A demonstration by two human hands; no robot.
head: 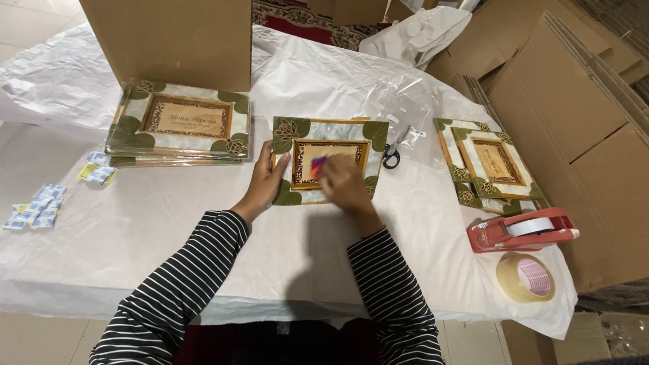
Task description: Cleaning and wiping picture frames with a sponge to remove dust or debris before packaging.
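Note:
A decorated picture frame [329, 135] with green leaf corners and a wooden inner border lies flat in the middle of the table. My left hand [265, 181] rests on its left edge, thumb over the border, holding it steady. My right hand [343, 182] presses a small colourful item [318, 165], blurred, onto the frame's centre panel. Both arms wear black-and-white striped sleeves.
A stack of similar frames [179, 125] lies at the left before a cardboard box [172, 40]; another stack [488, 165] sits at the right. Scissors [392, 154], clear plastic wrap [399, 101], a red tape dispenser [520, 230], a tape roll [526, 277], small blue-white packets [40, 206], flat cardboard [574, 101].

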